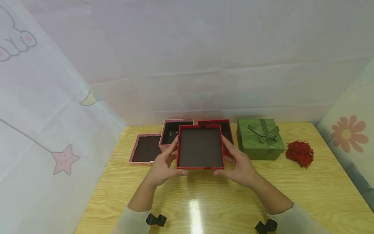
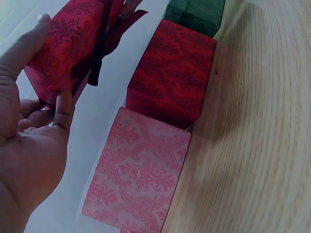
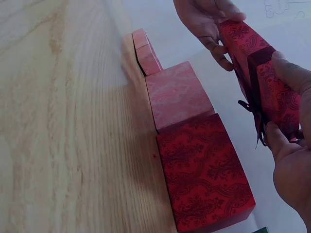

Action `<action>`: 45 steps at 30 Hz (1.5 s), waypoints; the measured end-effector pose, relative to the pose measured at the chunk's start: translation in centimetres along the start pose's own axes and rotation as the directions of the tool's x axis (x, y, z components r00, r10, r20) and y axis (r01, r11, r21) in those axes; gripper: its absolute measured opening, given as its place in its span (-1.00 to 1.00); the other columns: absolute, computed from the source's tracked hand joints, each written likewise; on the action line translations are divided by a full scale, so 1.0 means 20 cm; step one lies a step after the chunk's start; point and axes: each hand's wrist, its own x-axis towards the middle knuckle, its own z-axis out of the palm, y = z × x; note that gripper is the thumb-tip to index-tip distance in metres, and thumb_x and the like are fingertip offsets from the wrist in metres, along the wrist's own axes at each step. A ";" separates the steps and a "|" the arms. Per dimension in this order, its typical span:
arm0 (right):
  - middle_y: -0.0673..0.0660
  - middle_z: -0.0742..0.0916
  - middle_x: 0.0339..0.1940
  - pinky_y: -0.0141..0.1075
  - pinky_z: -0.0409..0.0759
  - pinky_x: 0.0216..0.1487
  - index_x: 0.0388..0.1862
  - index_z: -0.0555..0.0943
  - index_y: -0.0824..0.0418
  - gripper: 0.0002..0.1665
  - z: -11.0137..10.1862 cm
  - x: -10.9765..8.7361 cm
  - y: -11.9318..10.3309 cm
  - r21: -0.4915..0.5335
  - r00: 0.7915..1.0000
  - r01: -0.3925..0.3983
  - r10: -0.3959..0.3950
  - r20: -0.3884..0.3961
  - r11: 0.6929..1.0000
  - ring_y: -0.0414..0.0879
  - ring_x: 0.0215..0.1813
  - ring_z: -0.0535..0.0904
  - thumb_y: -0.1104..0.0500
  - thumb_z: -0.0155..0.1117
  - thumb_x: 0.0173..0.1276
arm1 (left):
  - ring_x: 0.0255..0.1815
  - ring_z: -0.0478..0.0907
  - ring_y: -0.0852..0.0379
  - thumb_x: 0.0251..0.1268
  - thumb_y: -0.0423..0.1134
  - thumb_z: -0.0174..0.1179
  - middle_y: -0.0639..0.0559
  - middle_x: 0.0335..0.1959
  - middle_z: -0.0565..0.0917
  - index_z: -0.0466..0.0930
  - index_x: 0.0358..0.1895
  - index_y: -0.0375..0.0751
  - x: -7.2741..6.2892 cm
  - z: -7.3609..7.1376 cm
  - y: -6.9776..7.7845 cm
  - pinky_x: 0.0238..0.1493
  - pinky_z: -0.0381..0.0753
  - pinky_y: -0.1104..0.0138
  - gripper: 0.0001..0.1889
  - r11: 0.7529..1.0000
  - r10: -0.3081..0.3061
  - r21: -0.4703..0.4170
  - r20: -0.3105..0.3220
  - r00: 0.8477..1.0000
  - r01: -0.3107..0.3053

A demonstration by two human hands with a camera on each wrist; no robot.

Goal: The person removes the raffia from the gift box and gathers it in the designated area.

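Both hands hold a red box lid [image 1: 200, 148] up above the table, its dark inside turned toward the head camera. My left hand [image 1: 164, 165] grips the left side and my right hand [image 1: 240, 165] the right, thumbs along the near edge. A dark ribbon bow [image 2: 99, 56] shows on the lid's patterned outer face in the left wrist view. Behind the lid, partly hidden in the head view, stands the open red box [image 3: 206, 170]. Left of it is an open pink box [image 1: 179, 124] with a dark interior and small items inside.
A pink lid [image 1: 146, 149] lies inside up at the left, beside the pink box. To the right are a closed green gift box [image 1: 260, 139] with a bow and a heap of red shredded paper [image 1: 300, 153]. Printed cloth [image 1: 187, 65] hangs behind the wooden table [image 1: 292, 182].
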 end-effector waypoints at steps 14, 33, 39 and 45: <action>0.27 0.11 0.71 -0.19 0.61 0.21 0.73 0.00 0.16 0.42 0.13 -0.01 0.02 -0.010 0.999 -0.018 0.018 0.040 1.000 0.28 0.41 0.49 0.28 0.72 0.04 | 0.64 0.14 -0.08 0.04 -0.44 0.59 0.01 0.70 0.06 -0.06 0.71 0.05 -0.14 -0.05 -0.04 0.45 0.38 0.31 0.23 0.999 -0.029 0.042 -0.042 0.999 0.030; 0.28 0.13 0.69 -0.03 0.55 0.28 0.72 -0.04 0.26 0.40 0.28 -0.04 0.05 0.070 0.989 -0.011 0.001 0.147 0.997 0.21 0.48 0.42 0.31 0.69 0.09 | 0.57 0.23 0.03 0.06 -0.52 0.55 -0.06 0.67 0.15 0.02 0.70 -0.05 -0.32 -0.17 -0.07 0.44 0.36 0.41 0.16 0.992 -0.070 0.099 -0.038 0.997 0.074; 0.19 0.05 0.72 0.01 0.52 0.31 0.72 -0.06 0.24 0.36 0.32 -0.06 0.07 0.057 0.980 -0.049 0.037 0.194 0.997 0.15 0.47 0.45 0.21 0.66 0.17 | 0.66 0.07 0.06 0.03 -0.55 0.55 -0.03 0.70 0.05 0.07 0.68 -0.09 -0.38 -0.20 -0.10 0.40 0.37 0.45 0.14 0.988 -0.084 0.125 -0.051 0.995 0.090; 0.18 0.08 0.72 -0.01 0.51 0.32 0.72 -0.05 0.24 0.34 0.35 -0.08 0.07 -0.005 0.977 -0.050 0.050 0.207 0.999 0.12 0.47 0.45 0.16 0.66 0.20 | 0.67 0.03 0.14 0.02 -0.57 0.54 -0.08 0.71 0.03 0.07 0.68 -0.14 -0.42 -0.22 -0.13 0.41 0.35 0.46 0.14 0.991 -0.059 0.114 -0.042 0.997 0.064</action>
